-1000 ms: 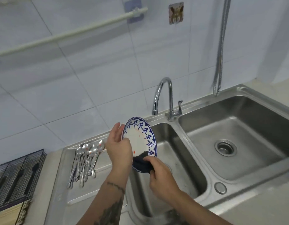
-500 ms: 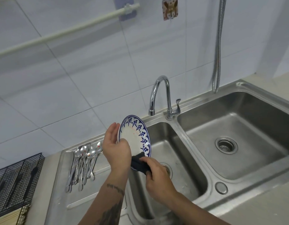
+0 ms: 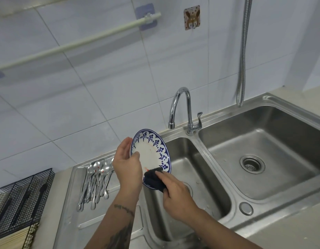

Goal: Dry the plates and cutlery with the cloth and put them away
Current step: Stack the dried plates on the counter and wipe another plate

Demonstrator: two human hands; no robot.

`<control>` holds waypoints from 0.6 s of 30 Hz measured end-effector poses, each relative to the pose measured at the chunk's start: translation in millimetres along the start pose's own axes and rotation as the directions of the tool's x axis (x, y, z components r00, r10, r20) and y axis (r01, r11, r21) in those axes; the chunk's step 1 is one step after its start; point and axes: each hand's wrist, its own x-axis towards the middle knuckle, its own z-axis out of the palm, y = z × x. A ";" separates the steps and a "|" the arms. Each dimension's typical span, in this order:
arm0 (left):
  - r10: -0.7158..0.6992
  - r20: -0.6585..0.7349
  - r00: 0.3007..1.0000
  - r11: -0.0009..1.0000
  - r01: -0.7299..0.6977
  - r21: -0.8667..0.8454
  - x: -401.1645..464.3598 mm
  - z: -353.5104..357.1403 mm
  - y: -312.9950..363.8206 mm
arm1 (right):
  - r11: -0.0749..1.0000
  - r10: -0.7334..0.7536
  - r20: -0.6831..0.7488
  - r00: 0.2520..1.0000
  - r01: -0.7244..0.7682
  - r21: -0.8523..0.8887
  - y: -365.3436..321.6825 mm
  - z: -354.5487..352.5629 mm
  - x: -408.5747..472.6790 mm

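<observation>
In front of you a tiled wall [image 3: 94, 90] fills the far half of the view, with a white rail [image 3: 80, 42] running across it at the upper left, a small hook [image 3: 191, 17] to the right of the rail's end, and a metal hose [image 3: 242, 56] hanging down at the far right. Below it lies a steel double sink [image 3: 202, 151], its right basin [image 3: 274, 159] with a round drain [image 3: 252, 164] and its left basin [image 3: 197, 177] under your hands; the tap [image 3: 182, 108] stands at the far rim between the two. At the near left a black wire rack [image 3: 20, 196] sits on the counter, just beside the sink's drainboard [image 3: 69, 209]. You hold the plate [image 3: 152, 153] tilted on edge above the left rim of the left basin, its blue-patterned face turned right. Your left hand [image 3: 126, 164] grips its left edge, thumb curled over the face and fingers behind it. Your right hand [image 3: 179, 194] is clamped on the dark cloth [image 3: 153, 180], fingers closed around it and pressing it against the plate's near lower rim. A bunch of spoons [image 3: 96, 182] lies on the drainboard, left of your left hand, bowls toward the wall and handles toward you. Small reddish marks show on the plate's white centre.
</observation>
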 end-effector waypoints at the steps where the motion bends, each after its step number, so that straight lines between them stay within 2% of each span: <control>1: -0.006 0.000 1.000 1.000 0.006 0.000 -0.3 -1.8 0.1 | 1.000 -0.012 0.029 0.999 0.013 -0.029 -1.8 0.5 -2.4; 5: -0.076 0.022 0.997 0.996 0.077 -0.049 -2.1 -12.2 2.6 | 0.989 -0.118 0.140 0.983 0.130 -0.077 -15.4 -2.0 -9.6; 9: -0.249 0.065 0.966 0.949 0.257 -0.184 -1.7 -34.0 -1.9 | 0.966 -0.200 0.249 0.948 0.233 -0.113 -34.4 -7.2 1.0; 13: -0.384 0.143 0.912 0.880 0.408 -0.244 -5.3 -56.6 -3.7 | 0.917 -0.159 0.274 0.948 0.245 -0.315 -38.1 -9.7 31.5; 16: -0.416 0.160 0.895 0.844 0.446 -0.297 -5.6 -74.8 0.4 | 0.817 -0.077 0.239 0.968 0.199 -0.541 -33.9 -14.5 41.0; 18: -0.414 0.156 0.897 0.832 0.443 -0.333 1.3 -90.6 3.1 | 0.756 -0.035 0.228 0.973 0.175 -0.631 -40.9 -10.9 31.3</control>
